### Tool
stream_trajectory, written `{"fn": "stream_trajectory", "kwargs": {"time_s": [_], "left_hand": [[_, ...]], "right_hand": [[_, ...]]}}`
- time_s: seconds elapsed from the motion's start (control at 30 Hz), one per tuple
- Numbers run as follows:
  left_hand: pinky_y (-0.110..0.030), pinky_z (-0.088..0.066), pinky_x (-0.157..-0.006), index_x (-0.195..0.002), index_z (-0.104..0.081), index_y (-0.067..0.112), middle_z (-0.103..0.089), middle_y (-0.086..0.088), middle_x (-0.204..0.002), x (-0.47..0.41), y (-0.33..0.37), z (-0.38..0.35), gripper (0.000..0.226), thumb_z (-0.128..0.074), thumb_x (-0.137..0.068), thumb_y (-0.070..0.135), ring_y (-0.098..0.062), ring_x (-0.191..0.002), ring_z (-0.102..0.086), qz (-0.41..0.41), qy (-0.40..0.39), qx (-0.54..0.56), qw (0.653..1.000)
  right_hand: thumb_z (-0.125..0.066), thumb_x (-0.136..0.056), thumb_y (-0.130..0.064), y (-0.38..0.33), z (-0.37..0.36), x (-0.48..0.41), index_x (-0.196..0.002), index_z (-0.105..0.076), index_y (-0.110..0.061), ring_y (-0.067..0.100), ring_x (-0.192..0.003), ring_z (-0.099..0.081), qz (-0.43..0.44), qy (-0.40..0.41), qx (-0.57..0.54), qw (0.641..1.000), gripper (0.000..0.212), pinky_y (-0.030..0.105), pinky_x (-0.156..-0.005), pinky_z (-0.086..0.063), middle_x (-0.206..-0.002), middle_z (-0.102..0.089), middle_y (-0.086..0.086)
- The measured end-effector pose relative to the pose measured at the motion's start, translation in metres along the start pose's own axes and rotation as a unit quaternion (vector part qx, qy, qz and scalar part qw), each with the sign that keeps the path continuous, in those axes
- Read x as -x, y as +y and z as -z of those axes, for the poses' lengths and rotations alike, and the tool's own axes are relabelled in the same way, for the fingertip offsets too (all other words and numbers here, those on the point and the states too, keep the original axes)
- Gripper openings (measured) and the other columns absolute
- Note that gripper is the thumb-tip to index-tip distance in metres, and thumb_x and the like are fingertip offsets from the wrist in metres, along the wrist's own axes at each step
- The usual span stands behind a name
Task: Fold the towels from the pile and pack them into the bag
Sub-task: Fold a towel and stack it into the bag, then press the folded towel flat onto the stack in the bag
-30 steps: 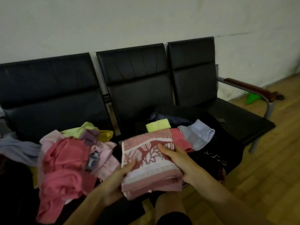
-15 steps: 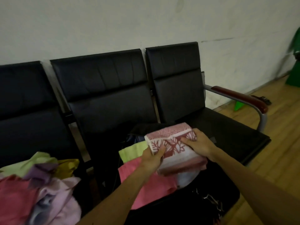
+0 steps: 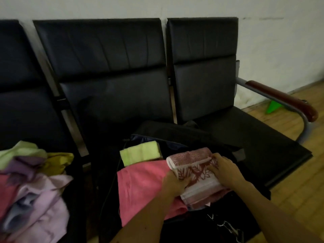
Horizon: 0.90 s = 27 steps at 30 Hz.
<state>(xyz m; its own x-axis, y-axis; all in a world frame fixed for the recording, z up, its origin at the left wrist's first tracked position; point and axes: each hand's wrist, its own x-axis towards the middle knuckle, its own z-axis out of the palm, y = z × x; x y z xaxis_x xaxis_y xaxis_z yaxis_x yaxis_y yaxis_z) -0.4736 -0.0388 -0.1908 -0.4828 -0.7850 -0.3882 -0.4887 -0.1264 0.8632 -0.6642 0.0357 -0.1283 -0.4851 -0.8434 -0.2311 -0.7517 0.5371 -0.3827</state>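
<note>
Dim, murky indoor light, black seats lost in shadow, soft overall blur, wide-angle bending at edges

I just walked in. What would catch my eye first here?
Two hands low in the middle: the left hand and right hand grip a folded patterned towel over the open black bag, beside a pink towel and a green towel lying in it. Then the bright loose pile of towels at the far left, vivid against the black seats.
</note>
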Motion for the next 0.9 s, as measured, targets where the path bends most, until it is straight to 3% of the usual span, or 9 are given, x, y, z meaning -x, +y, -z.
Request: {"fn": "stream_trajectory", "kwargs": {"time_s": [0.07, 0.13, 0.2, 0.3, 0.43, 0.53, 0.63, 0.77, 0.9], "left_hand": [[-0.037, -0.054, -0.095, -0.12, -0.067, 0.012, -0.071, -0.007, -0.117, 0.001, 0.006, 0.0, 0.048, -0.079, -0.08, 0.036, -0.022, -0.107, -0.068, 0.015, -0.003, 0.009, 1.0], [-0.038, -0.055, -0.095, -0.118, -0.068, 0.008, -0.07, -0.011, -0.119, 0.001, 0.013, 0.008, 0.037, -0.077, -0.085, 0.02, -0.023, -0.105, -0.068, 0.03, -0.018, 0.031, 0.999], [-0.036, -0.056, -0.089, -0.118, -0.066, 0.007, -0.069, -0.013, -0.118, 0.006, 0.027, 0.028, 0.038, -0.078, -0.084, 0.019, -0.025, -0.103, -0.068, 0.034, -0.009, 0.019, 0.999], [-0.035, -0.055, -0.082, -0.127, -0.053, 0.01, -0.065, -0.01, -0.113, 0.03, 0.062, 0.09, 0.053, -0.075, -0.084, 0.033, -0.029, -0.104, -0.066, -0.009, 0.094, -0.09, 0.991], [-0.026, -0.053, -0.067, -0.104, -0.064, 0.019, -0.073, -0.004, -0.087, 0.119, 0.068, 0.195, 0.021, -0.073, -0.087, 0.023, -0.015, -0.071, -0.068, -0.164, 0.142, -0.141, 0.966], [-0.017, -0.045, -0.055, -0.086, -0.062, 0.02, -0.065, 0.006, -0.064, 0.194, 0.004, 0.258, 0.011, -0.072, -0.087, 0.015, -0.003, -0.052, -0.059, -0.165, 0.202, -0.142, 0.955], [-0.023, -0.04, -0.06, -0.081, -0.063, 0.019, -0.056, 0.014, -0.059, 0.249, -0.09, 0.302, 0.011, -0.073, -0.085, 0.016, 0.005, -0.056, -0.052, -0.051, 0.259, -0.197, 0.944], [-0.024, -0.038, -0.064, -0.079, -0.068, 0.019, -0.059, 0.01, -0.066, 0.299, -0.198, 0.338, 0.006, -0.072, -0.082, 0.016, -0.009, -0.065, -0.057, 0.076, 0.292, -0.211, 0.93], [-0.032, -0.048, -0.067, -0.084, -0.07, 0.017, -0.069, 0.002, -0.08, 0.302, -0.258, 0.34, 0.008, -0.07, -0.082, 0.025, -0.018, -0.076, -0.064, 0.099, 0.276, -0.217, 0.931]], "right_hand": [[-0.057, -0.097, -0.037, 0.002, 0.002, 0.001, -0.136, -0.043, -0.02, 0.03, -0.115, -0.056, -0.013, 0.0, 0.001, 1.0, 0.045, 0.037, -0.086, -0.045, -0.129, -0.056, 0.01], [-0.057, -0.096, -0.038, -0.007, 0.007, 0.005, -0.137, -0.042, -0.018, 0.033, -0.117, -0.053, -0.017, 0.012, 0.028, 0.999, 0.048, 0.039, -0.09, -0.045, -0.131, -0.054, 0.013], [-0.057, -0.096, -0.038, -0.024, 0.013, 0.012, -0.139, -0.041, -0.016, 0.036, -0.122, -0.046, 0.002, 0.056, 0.084, 0.995, 0.051, 0.044, -0.096, -0.042, -0.133, -0.049, 0.014], [-0.059, -0.095, -0.035, -0.075, 0.02, 0.036, -0.139, -0.046, -0.016, 0.037, -0.125, -0.043, 0.082, 0.118, 0.071, 0.987, 0.05, 0.048, -0.098, -0.04, -0.135, -0.048, 0.013], [-0.071, -0.086, -0.018, -0.171, -0.006, 0.087, -0.115, -0.063, -0.01, 0.032, -0.103, -0.062, 0.25, 0.191, -0.071, 0.947, 0.031, 0.042, -0.083, -0.048, -0.11, -0.065, 0.01], [-0.071, -0.086, -0.014, -0.247, -0.062, 0.135, -0.11, -0.065, -0.012, 0.023, -0.097, -0.063, 0.314, 0.113, -0.174, 0.926, 0.025, 0.031, -0.08, -0.045, -0.105, -0.067, 0.005], [-0.071, -0.085, -0.016, -0.304, -0.13, 0.176, -0.109, -0.066, -0.015, 0.02, -0.095, -0.064, 0.353, 0.016, -0.196, 0.915, 0.025, 0.031, -0.081, -0.048, -0.101, -0.066, 0.003], [-0.066, -0.089, -0.022, -0.359, -0.211, 0.212, -0.108, -0.065, -0.017, 0.016, -0.098, -0.063, 0.325, -0.117, -0.15, 0.926, 0.02, 0.033, -0.083, -0.051, -0.105, -0.066, -0.002], [-0.067, -0.09, -0.026, -0.385, -0.265, 0.224, -0.102, -0.067, -0.017, 0.018, -0.099, -0.065, 0.267, -0.172, -0.083, 0.944, 0.015, 0.026, -0.074, -0.045, -0.105, -0.07, -0.002]]}}
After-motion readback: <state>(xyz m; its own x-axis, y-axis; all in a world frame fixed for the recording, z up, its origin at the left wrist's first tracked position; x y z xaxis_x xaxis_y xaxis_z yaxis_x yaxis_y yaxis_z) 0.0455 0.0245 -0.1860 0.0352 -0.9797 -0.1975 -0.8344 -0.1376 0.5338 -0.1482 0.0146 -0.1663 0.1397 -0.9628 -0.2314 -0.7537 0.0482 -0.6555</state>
